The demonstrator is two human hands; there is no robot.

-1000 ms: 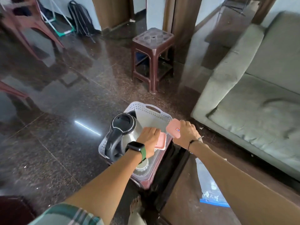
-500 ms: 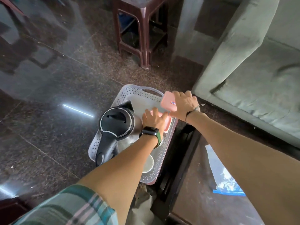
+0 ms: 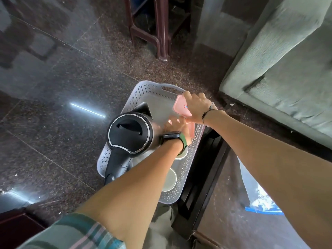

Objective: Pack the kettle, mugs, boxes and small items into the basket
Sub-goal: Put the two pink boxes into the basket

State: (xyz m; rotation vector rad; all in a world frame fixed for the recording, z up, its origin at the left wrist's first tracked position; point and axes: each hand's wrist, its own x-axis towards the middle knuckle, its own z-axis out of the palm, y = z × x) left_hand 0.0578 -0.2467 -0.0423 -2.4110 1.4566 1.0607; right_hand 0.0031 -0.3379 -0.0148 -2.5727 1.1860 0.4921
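On the left lies the dark polished floor (image 3: 59, 83), speckled stone with a bright streak of reflected light. Just right of that streak stands the basket (image 3: 143, 90), pale grey with perforated walls and a slot handle at its far end; it sits on the floor beside a dark table (image 3: 203, 191). In the basket's left half stands the kettle (image 3: 130, 133), upright, with a black lid and a black handle reaching toward the camera over the near left rim. Behind the kettle's handle and under the forearm, two white mugs (image 3: 169, 179) sit open side up on the basket's bottom, the nearer one mostly seen, the farther one largely hidden by the wrist.

The left hand (image 3: 177, 125), wearing a watch (image 3: 172, 136) with a green strap, reaches down into the basket just right of the kettle. It is blurred; its fingers appear to rest on a pink box (image 3: 191, 130) lying against the basket's right wall, but whether they close on it cannot be told.

Farther right and higher, the right hand (image 3: 196, 106) holds a second pink box (image 3: 181, 107) over the basket's far right corner, the fingers wrapped over its top edge and the thumb beneath. A thin dark bracelet circles that wrist. On the table to the right lies a clear plastic bag (image 3: 258, 198) with a blue strip. A grey-green sofa (image 3: 287, 65) fills the upper right, and a brown stool (image 3: 158, 29) stands on the floor beyond the basket.
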